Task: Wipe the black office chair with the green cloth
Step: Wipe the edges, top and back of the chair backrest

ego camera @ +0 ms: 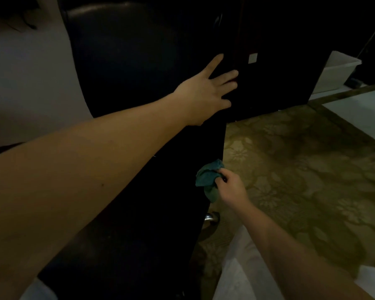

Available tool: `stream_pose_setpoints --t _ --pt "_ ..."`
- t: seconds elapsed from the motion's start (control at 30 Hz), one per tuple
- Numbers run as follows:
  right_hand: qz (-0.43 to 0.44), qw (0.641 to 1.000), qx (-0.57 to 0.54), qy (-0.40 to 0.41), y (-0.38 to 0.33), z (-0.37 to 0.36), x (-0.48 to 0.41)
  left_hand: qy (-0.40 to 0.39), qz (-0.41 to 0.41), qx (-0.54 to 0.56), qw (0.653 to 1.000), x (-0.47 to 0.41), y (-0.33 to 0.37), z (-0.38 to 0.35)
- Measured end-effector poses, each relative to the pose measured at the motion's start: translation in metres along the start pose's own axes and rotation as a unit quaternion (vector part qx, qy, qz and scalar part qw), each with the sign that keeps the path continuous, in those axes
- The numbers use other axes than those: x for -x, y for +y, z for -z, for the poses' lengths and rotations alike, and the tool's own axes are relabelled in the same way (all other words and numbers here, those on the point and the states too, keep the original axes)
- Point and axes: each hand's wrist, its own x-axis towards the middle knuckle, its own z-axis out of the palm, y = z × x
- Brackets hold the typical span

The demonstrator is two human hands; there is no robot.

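The left hand (pixel 206 92) is bracing the back of the black office chair (pixel 128 61), fingers (pixel 215 61) spread wide. The right hand (pixel 232 187) is gripping the bunched green cloth (pixel 207 180) against the chair's right edge, lower down. The cloth looks soft and light; the smooth chair probably swivels, so the back needs steadying.

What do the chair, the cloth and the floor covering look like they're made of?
Black office chair: probably leather or faux leather, smooth, semi-gloss; a highlight streaks its top. Green cloth: soft matte fabric, crumpled into folds. Floor covering: likely matte carpet with a floral pattern.
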Motion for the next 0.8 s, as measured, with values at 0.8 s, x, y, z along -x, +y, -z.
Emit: stream_pose_setpoints --t 0.8 --pt "0.079 0.97 0.223 -0.064 -0.08 -0.191 -0.018 -0.131 0.205 0.522 0.818 0.274 0.146 -0.178"
